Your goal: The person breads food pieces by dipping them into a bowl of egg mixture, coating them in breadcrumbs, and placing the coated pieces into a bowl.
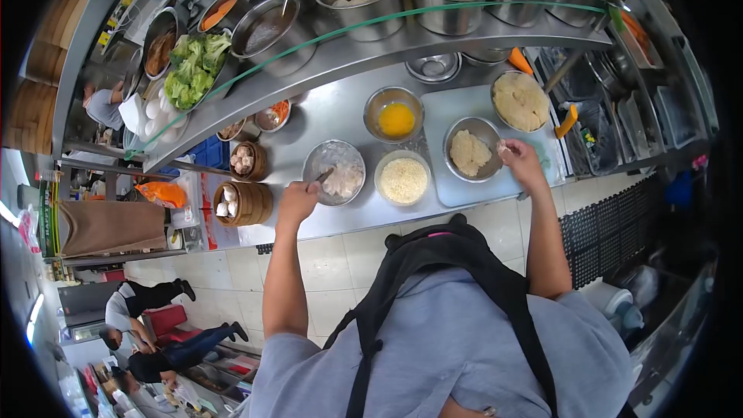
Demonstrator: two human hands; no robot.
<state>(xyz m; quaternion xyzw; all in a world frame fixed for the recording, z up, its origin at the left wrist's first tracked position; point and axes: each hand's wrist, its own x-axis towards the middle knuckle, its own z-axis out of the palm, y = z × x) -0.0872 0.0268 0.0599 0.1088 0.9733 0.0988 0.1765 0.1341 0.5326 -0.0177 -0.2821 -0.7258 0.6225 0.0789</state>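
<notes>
My left hand grips a thin utensil whose tip rests in a metal bowl of white flour. My right hand pinches a small pale piece at the right rim of a bowl of coated pieces on a white cutting board. Between the hands stand a bowl of breadcrumbs and, behind it, a bowl of beaten egg. A bowl of pale raw pieces sits at the board's far right.
Two bamboo steamers with dumplings stand left of the flour bowl. A steel shelf above carries broccoli, eggs and several metal bowls. Other people are at the far left. Black floor mats lie to the right.
</notes>
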